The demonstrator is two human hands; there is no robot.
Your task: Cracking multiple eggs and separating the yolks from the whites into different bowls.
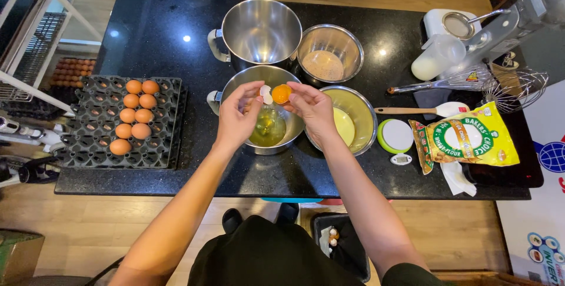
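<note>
Left hand (238, 115) pinches empty shell half (266, 93); right hand (312, 108) grips shell half with yolk (282, 93), over steel bowl (235, 83) of egg whites (268, 132). Neighbouring bowl (368, 112) holds yolks.

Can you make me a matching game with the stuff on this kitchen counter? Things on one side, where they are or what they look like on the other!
1. egg yolk
2. brown eggs
3. flour bag
4. whisk

A. in the black tray on the left
B. yellow and green, lying on the right
C. in a shell half in the right hand
D. metal wires, beside the cup of milk

Pairs: 1-C, 2-A, 3-B, 4-D
</note>
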